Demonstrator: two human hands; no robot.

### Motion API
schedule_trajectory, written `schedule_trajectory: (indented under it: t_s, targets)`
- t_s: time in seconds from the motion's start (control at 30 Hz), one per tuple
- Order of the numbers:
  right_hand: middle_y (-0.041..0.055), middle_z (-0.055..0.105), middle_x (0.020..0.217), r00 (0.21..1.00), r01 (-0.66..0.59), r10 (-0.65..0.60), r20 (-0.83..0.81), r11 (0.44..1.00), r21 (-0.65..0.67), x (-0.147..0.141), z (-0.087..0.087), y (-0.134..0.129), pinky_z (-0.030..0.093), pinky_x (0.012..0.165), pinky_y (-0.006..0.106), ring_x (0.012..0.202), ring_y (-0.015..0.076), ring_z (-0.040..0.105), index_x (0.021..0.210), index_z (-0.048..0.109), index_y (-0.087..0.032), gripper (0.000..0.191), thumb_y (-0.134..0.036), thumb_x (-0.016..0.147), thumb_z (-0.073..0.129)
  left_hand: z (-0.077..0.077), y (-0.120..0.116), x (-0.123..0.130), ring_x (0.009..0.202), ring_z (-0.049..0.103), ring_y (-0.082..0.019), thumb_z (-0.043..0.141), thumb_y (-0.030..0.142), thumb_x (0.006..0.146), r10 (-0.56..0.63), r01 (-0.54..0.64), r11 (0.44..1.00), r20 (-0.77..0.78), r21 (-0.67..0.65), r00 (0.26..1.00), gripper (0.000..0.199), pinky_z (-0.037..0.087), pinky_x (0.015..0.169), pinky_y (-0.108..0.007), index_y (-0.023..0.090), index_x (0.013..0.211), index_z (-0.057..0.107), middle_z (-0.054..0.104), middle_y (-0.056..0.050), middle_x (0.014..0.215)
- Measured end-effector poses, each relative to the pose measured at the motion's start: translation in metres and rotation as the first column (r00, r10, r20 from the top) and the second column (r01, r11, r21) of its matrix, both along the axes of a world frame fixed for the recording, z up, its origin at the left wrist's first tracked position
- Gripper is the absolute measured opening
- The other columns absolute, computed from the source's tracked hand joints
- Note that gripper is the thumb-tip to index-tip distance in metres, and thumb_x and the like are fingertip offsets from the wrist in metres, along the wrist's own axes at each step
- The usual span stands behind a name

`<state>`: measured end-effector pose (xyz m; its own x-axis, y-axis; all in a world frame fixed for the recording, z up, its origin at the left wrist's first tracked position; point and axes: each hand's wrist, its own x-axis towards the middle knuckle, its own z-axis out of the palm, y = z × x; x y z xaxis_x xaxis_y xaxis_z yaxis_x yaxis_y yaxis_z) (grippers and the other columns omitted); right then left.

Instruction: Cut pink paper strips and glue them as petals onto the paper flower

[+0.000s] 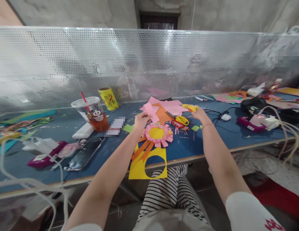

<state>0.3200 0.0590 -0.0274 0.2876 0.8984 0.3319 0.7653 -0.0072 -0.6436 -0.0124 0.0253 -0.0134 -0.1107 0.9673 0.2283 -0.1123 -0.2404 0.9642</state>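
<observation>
My left hand [142,120] pinches a pink paper strip [151,111] above other paper. Just in front of its wrist lies a paper rosette with a yellow centre [157,132], ringed by folded pink paper and trailing orange paper tails [146,150]. Under it, a yellow sheet [135,171] with a round hole hangs over the table's front edge. My right hand [199,115], to the right, has its fingers closed on a long yellow object [189,107] whose kind is unclear. Between the hands are scissors with red and yellow handles [180,121], partly over orange paper [162,114].
A lidded drink cup with a straw [93,114], yellow roll [109,98] and phone [84,154] stand or lie left. Purple power strips [47,155] with cables sit at both sides. A perforated metal screen [159,64] runs along the back. Paper scraps litter the table.
</observation>
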Motion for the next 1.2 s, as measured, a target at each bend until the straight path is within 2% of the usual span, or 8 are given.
schedule_trajectory:
  t_s: [0.1,0.17,0.3,0.4,0.53,0.8,0.97,1.2]
  targets:
    - [0.0118,0.068,0.093,0.989,0.015,-0.022,-0.147,0.999,-0.049,-0.017,0.002,-0.001,0.049,0.067,0.03,0.077,0.0202,0.064,0.102,0.062,-0.011,0.034,-0.015,0.069,0.052,-0.001,0.003,-0.002,0.054,0.054,-0.009,0.074,0.025,0.048,0.027,-0.027,1.0,0.009,0.006,1.0,0.024,0.044,0.056,-0.023,0.014,0.064,0.06,0.06,0.0,0.061]
    - [0.0138,0.066,0.1,0.984,0.011,-0.012,-0.176,1.0,-0.006,-0.03,0.005,-0.004,0.05,0.069,0.031,0.082,0.0219,0.064,0.109,0.057,-0.01,0.039,-0.02,0.071,0.053,-0.001,0.005,-0.004,0.053,0.053,-0.009,0.074,0.026,0.049,0.045,-0.045,0.999,-0.009,0.027,0.999,0.024,0.044,0.055,-0.023,0.014,0.064,0.06,0.059,0.0,0.061]
    - [0.0141,0.064,0.108,0.992,-0.004,0.014,-0.122,0.997,0.08,-0.054,0.012,-0.013,0.047,0.081,0.035,0.1,0.026,0.06,0.11,0.053,-0.014,0.039,-0.031,0.075,0.052,-0.003,0.009,-0.01,0.049,0.047,-0.007,0.074,0.029,0.051,0.106,-0.093,0.99,-0.125,0.103,0.986,0.024,0.037,0.049,-0.021,0.013,0.064,0.061,0.056,0.001,0.056]
    - [0.0143,0.063,0.111,0.995,-0.051,0.06,-0.084,0.993,0.102,-0.064,0.016,-0.019,0.045,0.084,0.035,0.103,0.0264,0.059,0.114,0.051,-0.014,0.052,-0.045,0.073,0.057,-0.003,0.01,-0.011,0.048,0.045,-0.007,0.072,0.029,0.052,0.168,-0.147,0.979,-0.148,0.145,0.975,0.022,0.034,0.048,-0.02,0.013,0.061,0.06,0.056,0.002,0.055]
    - [0.0158,0.064,0.109,1.0,-0.011,0.012,-0.017,0.997,0.073,-0.068,0.021,-0.025,0.046,0.084,0.037,0.103,0.0281,0.06,0.112,0.052,-0.014,0.063,-0.057,0.067,0.061,-0.001,0.011,-0.009,0.047,0.043,-0.007,0.071,0.028,0.052,0.195,-0.173,0.975,-0.163,0.138,0.967,0.02,0.032,0.047,-0.02,0.013,0.058,0.059,0.054,0.002,0.052]
    - [0.0108,0.065,0.105,0.999,-0.022,0.015,0.041,0.984,0.174,-0.067,0.026,-0.028,0.048,0.079,0.034,0.096,0.0269,0.063,0.105,0.053,-0.018,0.044,-0.049,0.073,0.058,0.001,0.016,-0.007,0.055,0.055,-0.011,0.072,0.033,0.05,0.23,-0.222,0.973,-0.156,0.067,0.961,0.027,0.044,0.057,-0.023,0.014,0.068,0.066,0.061,0.0,0.06]
    - [0.0093,0.064,0.107,0.998,-0.054,0.045,0.052,0.979,0.198,-0.068,0.023,-0.026,0.049,0.081,0.034,0.099,0.026,0.061,0.11,0.051,-0.019,0.044,-0.044,0.074,0.057,0.001,0.017,-0.006,0.057,0.058,-0.013,0.072,0.033,0.051,0.248,-0.242,0.969,-0.187,0.056,0.95,0.025,0.046,0.056,-0.023,0.015,0.066,0.065,0.062,-0.001,0.059]
    - [0.0099,0.066,0.1,0.986,-0.101,0.077,0.145,0.98,0.171,-0.072,0.022,-0.029,0.05,0.078,0.037,0.093,0.0272,0.063,0.107,0.051,-0.019,0.046,-0.052,0.075,0.055,-0.001,0.019,-0.007,0.057,0.059,-0.015,0.073,0.032,0.051,0.205,-0.196,0.979,-0.227,0.061,0.952,0.024,0.046,0.056,-0.024,0.014,0.066,0.066,0.064,-0.002,0.06]
